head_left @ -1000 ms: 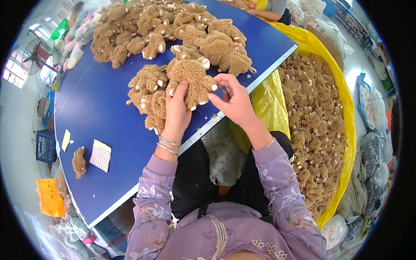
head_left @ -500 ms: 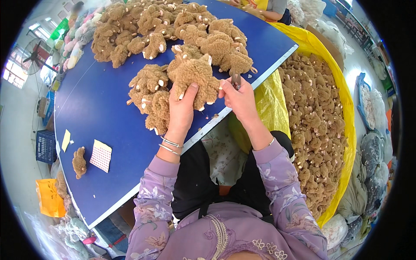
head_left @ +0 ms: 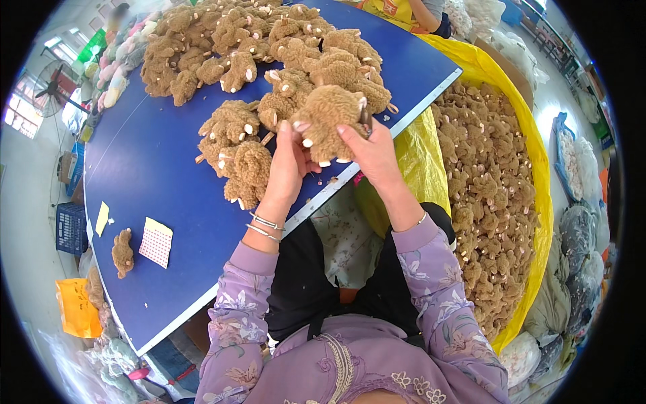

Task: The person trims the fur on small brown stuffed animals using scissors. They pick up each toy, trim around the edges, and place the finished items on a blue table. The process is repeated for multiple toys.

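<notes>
A brown fluffy plush toy (head_left: 330, 118) with small white feet and pinkish ears is held over the near right edge of the blue table (head_left: 175, 182). My right hand (head_left: 378, 158) is closed on its right side, thumb pressed into the plush. A small dark tool (head_left: 366, 122), perhaps thread snips, shows partly behind that hand's fingers. At the toy's left edge is my left hand (head_left: 287, 165), closed, with its thumb against the plush and its fingers curled partly underneath. Just left of it lie similar plush toys (head_left: 232, 124).
More brown toys (head_left: 195, 47) are heaped at the far side. A yellow-lined container (head_left: 542, 195) full of them stands right. On the table's left are a small brown piece (head_left: 123, 253), a dotted sheet (head_left: 156, 242) and a yellow slip (head_left: 102, 219). Another person's arm (head_left: 424, 15) shows beyond.
The plush toy has turned and shifted right in my hands. My right hand has gone from beside it to gripping it; my left has slid to its lower left edge.
</notes>
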Tool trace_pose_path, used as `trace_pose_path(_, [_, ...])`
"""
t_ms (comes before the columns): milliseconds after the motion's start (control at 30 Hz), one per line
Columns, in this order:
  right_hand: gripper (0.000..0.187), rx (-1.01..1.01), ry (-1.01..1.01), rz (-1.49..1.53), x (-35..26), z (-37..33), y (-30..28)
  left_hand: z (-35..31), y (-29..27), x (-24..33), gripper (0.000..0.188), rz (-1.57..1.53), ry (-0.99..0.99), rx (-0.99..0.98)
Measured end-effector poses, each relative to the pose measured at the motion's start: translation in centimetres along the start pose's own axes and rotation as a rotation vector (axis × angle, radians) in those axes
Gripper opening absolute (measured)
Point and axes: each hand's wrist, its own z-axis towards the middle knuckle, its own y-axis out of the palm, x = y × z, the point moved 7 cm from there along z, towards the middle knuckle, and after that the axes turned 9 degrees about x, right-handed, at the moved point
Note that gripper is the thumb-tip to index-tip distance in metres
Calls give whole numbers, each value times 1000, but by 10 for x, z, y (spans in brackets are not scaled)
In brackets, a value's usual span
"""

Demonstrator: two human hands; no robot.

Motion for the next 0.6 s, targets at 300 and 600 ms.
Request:
trace_pose_path(300, [30,54,-103,-153,-5,1,-13,-7,2,9,24,400,321,92])
trace_pose_path(600, [38,-149,-82,-119,-12,-8,3,-12,9,7,34,228,212,18])
